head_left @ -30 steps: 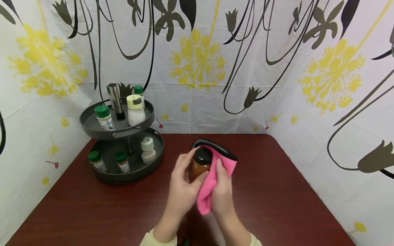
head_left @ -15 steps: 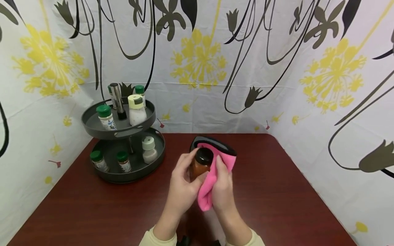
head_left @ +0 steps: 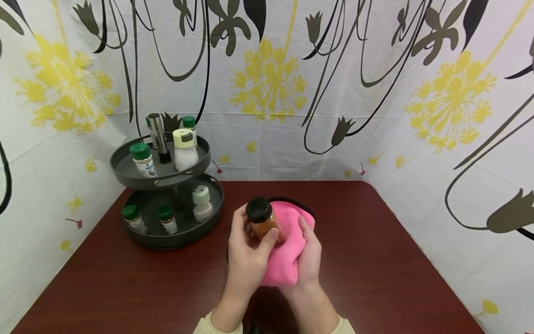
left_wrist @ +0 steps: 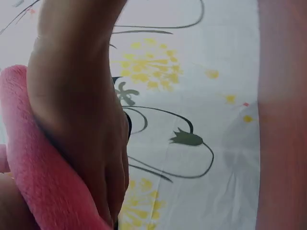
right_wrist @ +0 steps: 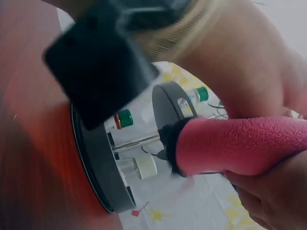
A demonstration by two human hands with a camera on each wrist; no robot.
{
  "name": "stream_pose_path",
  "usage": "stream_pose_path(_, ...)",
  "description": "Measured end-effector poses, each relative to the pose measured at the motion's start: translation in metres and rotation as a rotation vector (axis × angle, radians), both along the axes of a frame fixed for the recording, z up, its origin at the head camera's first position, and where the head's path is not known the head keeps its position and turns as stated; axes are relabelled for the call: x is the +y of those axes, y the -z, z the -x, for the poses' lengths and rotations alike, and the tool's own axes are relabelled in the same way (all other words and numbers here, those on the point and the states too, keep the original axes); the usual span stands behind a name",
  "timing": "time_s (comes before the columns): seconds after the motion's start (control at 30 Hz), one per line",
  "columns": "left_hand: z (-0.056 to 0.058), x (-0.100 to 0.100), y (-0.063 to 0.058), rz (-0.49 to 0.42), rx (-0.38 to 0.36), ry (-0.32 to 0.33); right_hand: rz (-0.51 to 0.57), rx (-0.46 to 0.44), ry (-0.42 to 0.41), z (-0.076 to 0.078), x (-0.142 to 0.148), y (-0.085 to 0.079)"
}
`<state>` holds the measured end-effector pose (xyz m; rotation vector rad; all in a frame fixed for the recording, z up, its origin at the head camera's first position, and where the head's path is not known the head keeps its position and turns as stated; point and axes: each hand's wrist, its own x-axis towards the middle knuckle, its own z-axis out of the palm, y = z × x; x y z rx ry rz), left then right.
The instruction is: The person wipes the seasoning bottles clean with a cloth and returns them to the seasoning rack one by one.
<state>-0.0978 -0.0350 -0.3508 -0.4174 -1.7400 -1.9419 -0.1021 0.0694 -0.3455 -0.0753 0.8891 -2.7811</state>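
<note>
In the head view my left hand (head_left: pixel 246 260) grips a small spice jar (head_left: pixel 263 224) with a black lid and orange-brown contents, its lid tilted to the left. Against the jar's right side and base lies a fluffy pink cloth (head_left: pixel 289 250) with a black edge. My right hand (head_left: pixel 310 260) holds the cloth from the right, thumb on top and most fingers hidden behind it. The left wrist view has the pink cloth (left_wrist: pixel 43 177) beside the left hand (left_wrist: pixel 79 110); the jar is hidden there. The cloth (right_wrist: pixel 240 143) appears folded in the right wrist view.
A dark grey two-tier rack (head_left: pixel 167 242) stands at the table's back left. Green-capped jars (head_left: pixel 143 164), a white shaker (head_left: pixel 185 155), another pale-capped shaker (head_left: pixel 202 208) and a silver cylinder-shaped item (head_left: pixel 160 139) stand on it. Patterned fabric (head_left: pixel 267 148) surrounds the reddish-brown table (head_left: pixel 375 269).
The jar has tilted left, its lid shifting away from the cloth. The cloth has spread out wider beneath the jar, and its black edge has dropped back. The right hand has turned slightly outward.
</note>
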Motion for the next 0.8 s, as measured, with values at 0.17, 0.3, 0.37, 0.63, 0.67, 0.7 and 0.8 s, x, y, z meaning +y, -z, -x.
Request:
stream_pose_path(0.17,0.004,-0.005,0.004,0.089,0.091,-0.119,0.005,-0.085,-0.059,-0.006,0.006,0.001)
stream_pose_path(0.3,0.007,-0.009,0.001,0.087,0.110,-0.109,-0.019,-0.076,-0.046,-0.010,0.010,0.000)
stream_pose_path(0.37,0.004,-0.008,-0.001,0.067,0.076,-0.037,-0.014,-0.065,-0.027,-0.009,0.013,-0.001)
stream_pose_path(0.63,0.000,0.001,-0.002,0.121,0.087,0.011,-0.011,-0.072,-0.016,-0.006,0.022,-0.001)
stream_pose_path(0.67,0.002,0.000,-0.001,0.135,0.105,-0.022,-0.023,-0.074,-0.022,-0.006,0.023,-0.001)
stream_pose_path(0.7,0.005,-0.001,0.000,0.150,0.126,-0.053,-0.032,-0.074,-0.026,-0.007,0.023,0.000)
stream_pose_path(0.8,0.011,-0.005,0.003,0.184,0.176,-0.113,-0.063,-0.079,-0.026,-0.009,0.024,0.001)
